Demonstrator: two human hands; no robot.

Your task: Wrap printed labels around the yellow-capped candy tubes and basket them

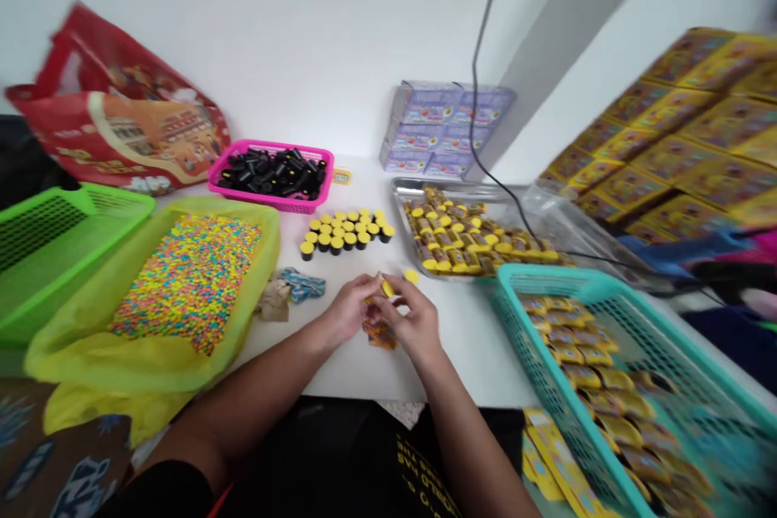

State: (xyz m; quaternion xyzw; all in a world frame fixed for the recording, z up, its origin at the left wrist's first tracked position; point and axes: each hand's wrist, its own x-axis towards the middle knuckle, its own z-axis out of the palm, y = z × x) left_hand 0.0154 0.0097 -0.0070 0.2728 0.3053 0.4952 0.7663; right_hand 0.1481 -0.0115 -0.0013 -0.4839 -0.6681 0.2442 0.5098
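Note:
At the middle of the table my left hand (pixel 352 303) and my right hand (pixel 416 316) meet, fingers pinched round a small yellow-capped container (pixel 388 288). Most of its body is hidden by the fingers. Just beneath the hands lies a small pile of orange-brown printed labels (pixel 380 334). A loose yellow cap (pixel 411 276) rests beyond the right hand. Farther back, several black containers with yellow caps (pixel 349 233) stand upright in rows. To the left of my left hand are a crumpled brown cloth (pixel 274 299) and a blue-and-white one (pixel 303 285).
Left: a yellow-lined bin of colourful candies (pixel 194 275), a green basket (pixel 73 210) and a red bag (pixel 139 121). Behind: a pink basket (pixel 219 188) of black containers and purple boxes (pixel 446 129). Right: a metal tray (pixel 401 202), a teal basket (pixel 507 291), stacked yellow boxes (pixel 680 129) and a hanging cable (pixel 475 65).

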